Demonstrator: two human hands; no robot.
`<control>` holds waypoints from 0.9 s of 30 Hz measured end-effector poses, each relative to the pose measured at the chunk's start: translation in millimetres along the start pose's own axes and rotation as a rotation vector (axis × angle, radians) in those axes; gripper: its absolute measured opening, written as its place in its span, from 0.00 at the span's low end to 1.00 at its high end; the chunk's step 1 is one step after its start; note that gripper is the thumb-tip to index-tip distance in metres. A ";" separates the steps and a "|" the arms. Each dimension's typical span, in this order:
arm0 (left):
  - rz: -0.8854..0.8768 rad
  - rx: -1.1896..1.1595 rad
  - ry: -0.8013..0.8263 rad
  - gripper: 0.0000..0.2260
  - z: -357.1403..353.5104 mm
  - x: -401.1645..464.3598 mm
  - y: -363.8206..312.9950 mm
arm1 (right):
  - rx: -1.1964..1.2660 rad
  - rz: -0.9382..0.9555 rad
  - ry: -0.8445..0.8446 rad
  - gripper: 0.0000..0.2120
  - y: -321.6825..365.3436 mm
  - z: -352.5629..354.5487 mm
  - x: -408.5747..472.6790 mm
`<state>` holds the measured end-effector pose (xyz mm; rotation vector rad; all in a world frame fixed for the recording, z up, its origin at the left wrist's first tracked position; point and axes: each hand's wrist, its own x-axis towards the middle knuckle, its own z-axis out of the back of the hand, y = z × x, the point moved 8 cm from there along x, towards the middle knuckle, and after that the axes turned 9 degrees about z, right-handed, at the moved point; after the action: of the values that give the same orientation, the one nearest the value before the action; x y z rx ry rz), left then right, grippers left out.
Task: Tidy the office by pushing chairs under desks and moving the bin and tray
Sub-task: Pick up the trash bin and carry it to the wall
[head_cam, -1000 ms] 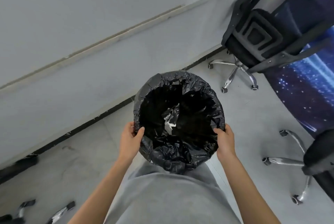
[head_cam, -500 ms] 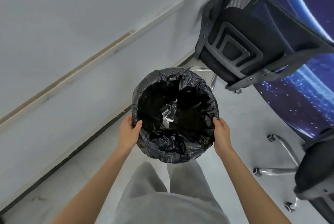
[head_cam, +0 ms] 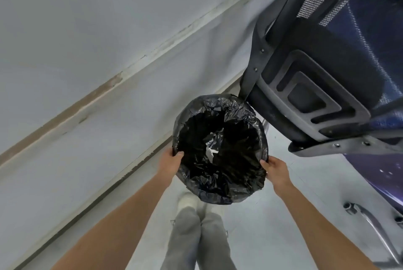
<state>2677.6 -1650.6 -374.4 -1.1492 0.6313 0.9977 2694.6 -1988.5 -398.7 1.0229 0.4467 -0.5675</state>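
The round bin (head_cam: 220, 149), lined with a crumpled black bag, holds a pale scrap. The left hand (head_cam: 169, 164) and right hand (head_cam: 277, 172) each grip its rim, beside a chair (head_cam: 322, 86).

No readable text, labels, brands or numbers anywhere in view. Bin liner (head_cam: 220, 147), chair back (head_cam: 316, 86) and wall (head_cam: 87, 40) all carry no lettering; the pale scrap inside the bin is too small to tell.
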 end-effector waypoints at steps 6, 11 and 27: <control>-0.041 0.179 0.045 0.14 -35.5 107.2 5.4 | 0.002 -0.059 0.011 0.06 -50.6 -35.4 81.6; -0.060 0.258 -0.009 0.14 -73.7 194.0 13.4 | -0.010 -0.059 -0.049 0.06 -79.0 -59.7 148.6; -0.141 0.401 -0.061 0.17 -126.5 292.8 13.0 | 0.031 0.075 0.061 0.23 -81.4 -118.4 226.7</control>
<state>2806.2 -1676.6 -665.5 -0.7944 0.6567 0.7407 2808.2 -1968.3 -641.1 1.0845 0.4527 -0.4778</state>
